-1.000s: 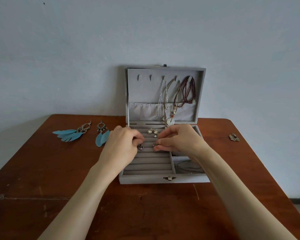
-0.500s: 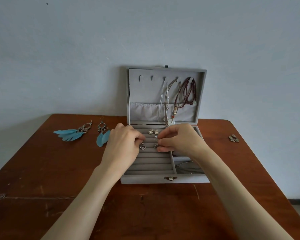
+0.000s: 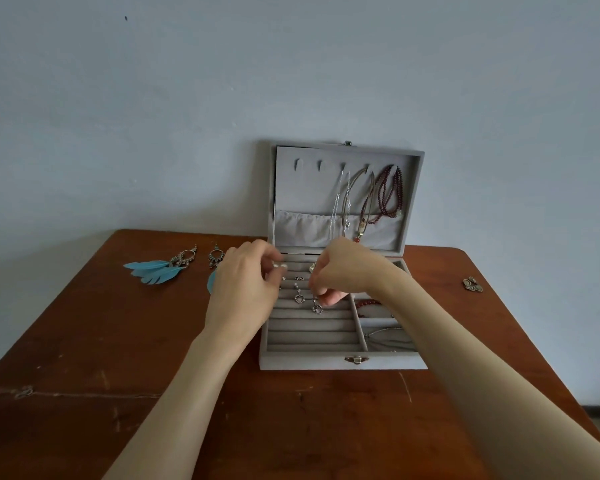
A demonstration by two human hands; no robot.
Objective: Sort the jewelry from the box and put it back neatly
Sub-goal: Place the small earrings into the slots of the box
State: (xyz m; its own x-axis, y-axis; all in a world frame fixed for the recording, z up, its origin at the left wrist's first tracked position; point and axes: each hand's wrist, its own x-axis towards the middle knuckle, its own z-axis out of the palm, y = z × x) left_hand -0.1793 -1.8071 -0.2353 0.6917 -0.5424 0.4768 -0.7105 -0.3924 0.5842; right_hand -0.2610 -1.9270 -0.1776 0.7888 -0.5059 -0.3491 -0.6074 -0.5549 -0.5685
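A grey jewelry box (image 3: 343, 362) stands open mid-table, its lid upright against the wall. Both hands hover over its padded ring rows. My right hand (image 3: 347, 271) pinches a heart drop earring (image 3: 316, 308) at its top, and the heart dangles onto a row. A matching heart earring (image 3: 298, 298) sits in the rows just to its left. My left hand (image 3: 246, 289) is pinched at the far rows, with what looks like a small silver stud (image 3: 279, 266) at the fingertips. Another stud (image 3: 311, 268) shows between the hands.
Necklaces (image 3: 368, 202) and dark red beads (image 3: 392, 192) hang inside the lid. Side compartments hold a red bracelet (image 3: 368, 303) and a chain (image 3: 385, 332). Blue feather earrings (image 3: 156, 270) lie left of the box, and small metal earrings (image 3: 472, 285) lie far right on the wooden table (image 3: 84, 341).
My left hand has risen from the heart earring to the far rows and pinched there. My right hand has set the second heart earring lower, beside the first.
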